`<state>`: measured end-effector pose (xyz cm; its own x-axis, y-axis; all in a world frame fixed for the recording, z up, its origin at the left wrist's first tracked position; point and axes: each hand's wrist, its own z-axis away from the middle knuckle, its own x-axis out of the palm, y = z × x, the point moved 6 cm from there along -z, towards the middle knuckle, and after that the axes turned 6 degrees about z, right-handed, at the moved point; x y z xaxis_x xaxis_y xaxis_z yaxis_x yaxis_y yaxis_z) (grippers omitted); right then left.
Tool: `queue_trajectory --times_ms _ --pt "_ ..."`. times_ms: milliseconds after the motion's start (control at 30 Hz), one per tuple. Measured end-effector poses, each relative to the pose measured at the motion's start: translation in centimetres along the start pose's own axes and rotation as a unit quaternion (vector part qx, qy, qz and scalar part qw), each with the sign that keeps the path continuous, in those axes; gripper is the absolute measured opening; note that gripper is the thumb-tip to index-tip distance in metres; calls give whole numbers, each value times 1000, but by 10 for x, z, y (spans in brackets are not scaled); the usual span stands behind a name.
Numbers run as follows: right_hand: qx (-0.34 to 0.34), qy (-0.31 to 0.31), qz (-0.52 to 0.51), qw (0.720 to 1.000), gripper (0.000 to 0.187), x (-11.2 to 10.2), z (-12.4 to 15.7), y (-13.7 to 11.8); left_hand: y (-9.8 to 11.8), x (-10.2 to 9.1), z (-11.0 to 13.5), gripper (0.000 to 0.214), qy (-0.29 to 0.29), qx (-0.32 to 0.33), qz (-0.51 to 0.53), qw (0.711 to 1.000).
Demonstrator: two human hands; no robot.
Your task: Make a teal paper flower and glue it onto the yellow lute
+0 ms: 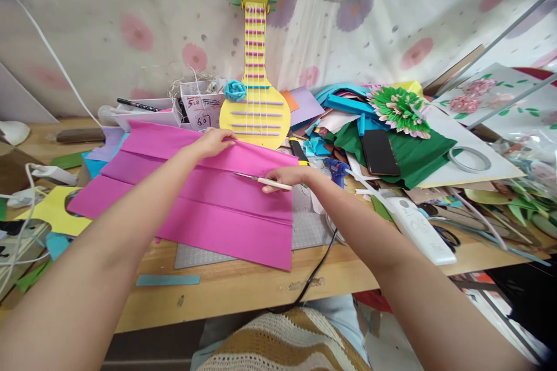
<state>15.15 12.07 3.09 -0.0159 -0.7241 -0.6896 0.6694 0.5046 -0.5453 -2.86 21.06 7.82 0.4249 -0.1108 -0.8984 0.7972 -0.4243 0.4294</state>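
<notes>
A large pink paper sheet [195,197] with several fold creases lies across the wooden table [243,287] over a grey cutting mat [308,226]. My left hand [215,142] presses down on the sheet's far edge, fingers curled over it. My right hand [285,175] grips a slim craft knife [265,181] with a white handle, its blade tip resting on the sheet near the upper crease, pointing left.
A yellow paper guitar [256,81] leans against the floral cloth behind. A pile of coloured paper, a black phone [379,152], a blue glue gun [337,169], a white remote [420,229] and a tape ring [470,157] crowd the right. Cables and a yellow sheet [54,208] lie left.
</notes>
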Motion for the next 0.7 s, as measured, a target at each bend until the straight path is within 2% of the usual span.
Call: queue_trajectory --times_ms 333,700 --pt "14 -68 -10 998 67 -1 -4 -12 3 -1 1 25 3 9 -14 1000" --pt "23 -50 15 998 68 -8 -22 -23 4 -2 2 25 9 8 -6 1000"
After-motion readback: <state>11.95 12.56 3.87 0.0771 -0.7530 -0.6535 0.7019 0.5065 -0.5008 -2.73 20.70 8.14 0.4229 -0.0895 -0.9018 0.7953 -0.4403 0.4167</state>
